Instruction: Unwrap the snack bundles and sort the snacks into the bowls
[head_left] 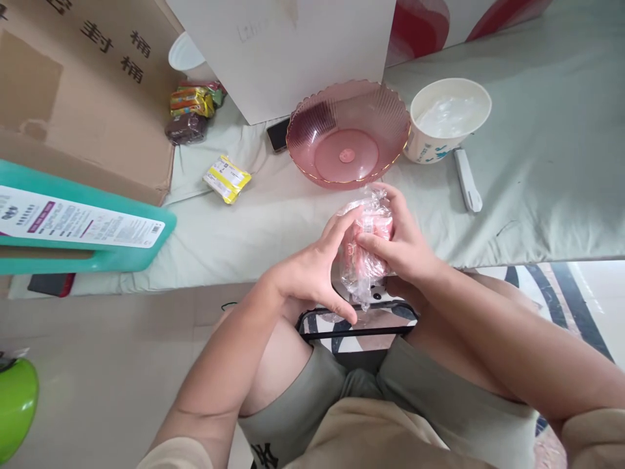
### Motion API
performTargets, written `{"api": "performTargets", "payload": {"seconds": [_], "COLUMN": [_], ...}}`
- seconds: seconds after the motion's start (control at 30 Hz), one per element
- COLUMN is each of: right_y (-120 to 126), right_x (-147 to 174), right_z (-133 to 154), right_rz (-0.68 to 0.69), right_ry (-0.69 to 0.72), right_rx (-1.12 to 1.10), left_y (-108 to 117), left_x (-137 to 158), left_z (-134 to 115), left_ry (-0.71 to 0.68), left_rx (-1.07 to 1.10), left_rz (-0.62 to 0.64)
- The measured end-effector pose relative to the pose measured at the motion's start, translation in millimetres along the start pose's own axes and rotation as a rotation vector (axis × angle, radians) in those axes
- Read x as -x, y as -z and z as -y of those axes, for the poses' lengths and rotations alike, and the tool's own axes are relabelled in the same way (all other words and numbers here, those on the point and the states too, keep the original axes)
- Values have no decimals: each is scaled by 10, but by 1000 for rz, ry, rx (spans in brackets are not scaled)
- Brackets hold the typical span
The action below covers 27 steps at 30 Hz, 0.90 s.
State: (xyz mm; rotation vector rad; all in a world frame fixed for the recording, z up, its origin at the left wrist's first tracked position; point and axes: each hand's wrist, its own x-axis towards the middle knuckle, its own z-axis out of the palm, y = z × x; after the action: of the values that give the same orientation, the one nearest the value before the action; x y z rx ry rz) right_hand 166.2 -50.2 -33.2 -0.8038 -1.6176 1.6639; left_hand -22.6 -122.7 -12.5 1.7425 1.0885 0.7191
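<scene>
My right hand (pixel 403 238) grips a clear plastic packet of pink wrapped pieces (pixel 367 242), its thumb pressed over the front. My left hand (pixel 326 267) is beside the packet's left side, thumb and fingers spread wide apart; whether its fingertips touch the plastic I cannot tell. Just beyond the packet stands a pink ribbed glass bowl (pixel 347 154) with a gold scalloped rim, with nothing in it. To the bowl's right is a white paper cup (pixel 434 146) lined with clear plastic film. A white folded utility tool, perhaps a knife (pixel 467 182), lies by the cup.
A yellow-and-white packet (pixel 227 178) lies left of the bowl, with wrapped snacks (pixel 193 107) behind it. A phone (pixel 278 135) is partly behind the bowl. A cardboard box (pixel 97 98), a green jug (pixel 88 221) and a white box (pixel 293 58) border the cloth-covered surface (pixel 547 182).
</scene>
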Motion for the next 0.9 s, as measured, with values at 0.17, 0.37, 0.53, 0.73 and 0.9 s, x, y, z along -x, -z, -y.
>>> {"api": "performTargets", "payload": {"seconds": [0.17, 0.37, 0.53, 0.73, 0.9], "right_y": [-74, -33, 80, 223, 499], "right_x": [-31, -38, -49, -49, 4], "right_z": [27, 71, 56, 58, 122], "right_rz": [-44, 30, 90, 224, -111], "right_ry": [-42, 34, 127, 360, 348], "right_rx": [-115, -132, -36, 286, 563], "left_y": [-58, -88, -86, -9, 10], "left_x": [-50, -97, -79, -93, -128], "left_z": [48, 67, 109, 48, 15], "left_ry": [11, -54, 22, 42, 140], "left_rx": [-117, -50, 88, -28, -180], "left_rz": [-105, -292, -325, -289, -275]}}
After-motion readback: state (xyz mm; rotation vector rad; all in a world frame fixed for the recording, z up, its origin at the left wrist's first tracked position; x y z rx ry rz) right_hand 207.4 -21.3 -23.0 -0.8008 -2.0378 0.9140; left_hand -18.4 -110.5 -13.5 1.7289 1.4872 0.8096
